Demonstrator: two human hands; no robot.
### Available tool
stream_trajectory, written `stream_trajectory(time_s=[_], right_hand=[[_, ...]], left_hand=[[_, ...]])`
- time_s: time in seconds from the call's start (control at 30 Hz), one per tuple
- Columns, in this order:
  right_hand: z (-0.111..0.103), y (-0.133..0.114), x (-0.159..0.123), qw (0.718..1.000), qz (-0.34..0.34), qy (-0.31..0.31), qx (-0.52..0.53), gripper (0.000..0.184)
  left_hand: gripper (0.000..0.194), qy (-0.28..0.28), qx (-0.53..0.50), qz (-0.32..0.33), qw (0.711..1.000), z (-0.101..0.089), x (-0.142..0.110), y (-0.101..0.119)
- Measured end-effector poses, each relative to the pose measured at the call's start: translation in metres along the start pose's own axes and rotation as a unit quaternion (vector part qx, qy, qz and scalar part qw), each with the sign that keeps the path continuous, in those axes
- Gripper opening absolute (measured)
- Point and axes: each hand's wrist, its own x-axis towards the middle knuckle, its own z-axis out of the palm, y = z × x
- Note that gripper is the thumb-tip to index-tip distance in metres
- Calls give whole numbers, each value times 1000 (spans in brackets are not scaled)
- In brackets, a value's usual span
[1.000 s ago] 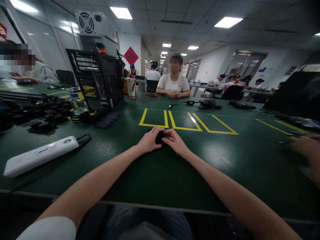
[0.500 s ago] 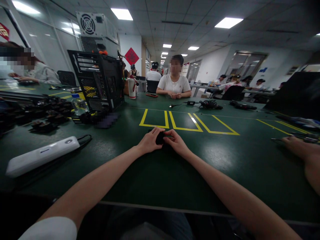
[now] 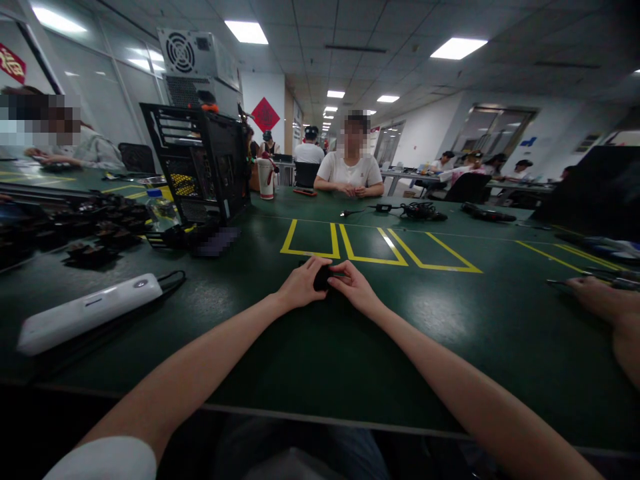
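A small black object (image 3: 321, 277) is held low over the green table (image 3: 320, 360), just in front of the yellow tape marks; its kind cannot be made out. My left hand (image 3: 303, 283) wraps round it from the left, thumb on the near side and fingers on the far side. From the right, my right hand (image 3: 353, 285) pinches at the object's edge with thumb and forefinger. Whether those fingertips grip a small part of it is hidden.
A white power strip (image 3: 90, 313) lies on the left, with black parts (image 3: 90, 252) behind it. An open computer case (image 3: 200, 160) stands farther back. Yellow tape outlines (image 3: 345, 247) mark the table. A coiled black cable (image 3: 423, 211) lies beyond. Another person's hand (image 3: 600, 300) is at the right edge.
Both my hands stay on the black object, with only slight finger shifts at its right side. The view has tilted a little. The other person's hand at right moved inward, then stayed.
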Motion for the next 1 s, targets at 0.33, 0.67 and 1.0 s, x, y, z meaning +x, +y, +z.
stream_trajectory(time_s=[0.33, 0.67, 1.0], right_hand=[[-2, -3, -1, 999, 2, -35, 2, 32], [-1, -3, 1, 1000, -6, 9, -27, 27], [1, -4, -3, 1000, -4, -13, -1, 23]], left_hand=[[59, -12, -8, -10, 1000, -2, -1, 1], [59, -9, -12, -13, 1000, -3, 0, 4], [58, -8, -2, -16, 1000, -3, 0, 4]])
